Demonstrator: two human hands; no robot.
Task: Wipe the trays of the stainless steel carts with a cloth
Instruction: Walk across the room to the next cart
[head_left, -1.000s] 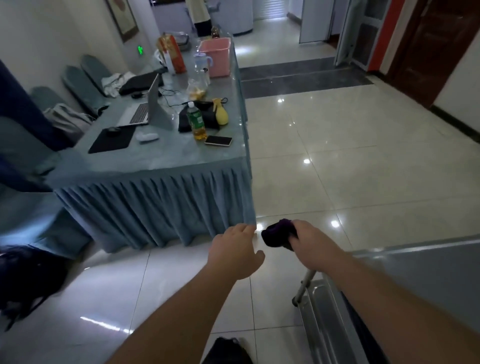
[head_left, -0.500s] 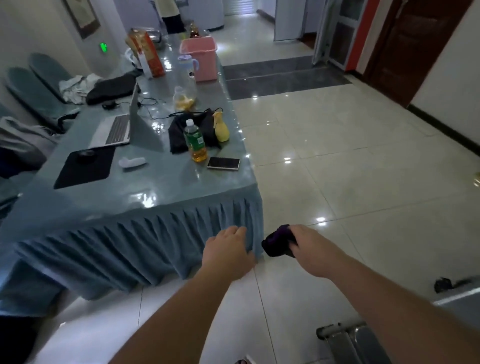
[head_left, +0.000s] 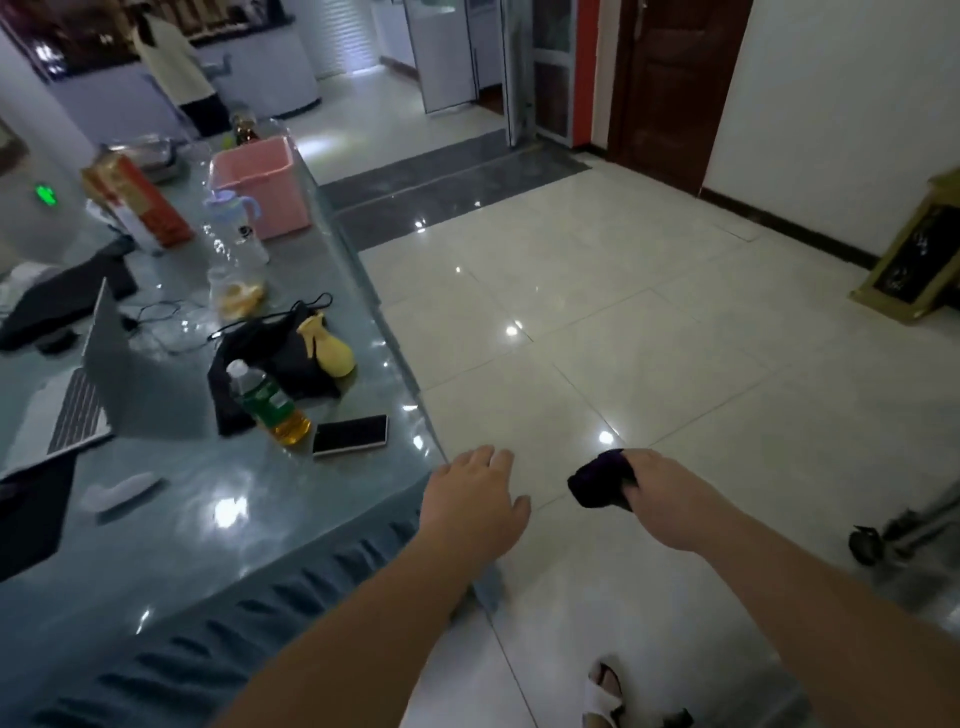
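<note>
My right hand (head_left: 657, 499) has its fingers clamped on the dark purple cloth (head_left: 600, 478), bunched up and held in the air above the tiled floor (head_left: 597, 322). My left hand (head_left: 470, 506) hovers by the corner of the worktop (head_left: 234, 519) with its fingers loose and apart, holding nothing. Only a blurred caster and a bit of frame of the cart (head_left: 904, 530) show at the right edge, well apart from the cloth.

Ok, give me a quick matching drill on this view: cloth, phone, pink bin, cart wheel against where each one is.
Things:
1. cloth
2. phone
3. pink bin
4. cart wheel

Places:
A. far end of the table
B. floor at the right edge
C. gripped in the right hand
D. table, beside the bottle

Pairs: 1-C, 2-D, 3-A, 4-B
</note>
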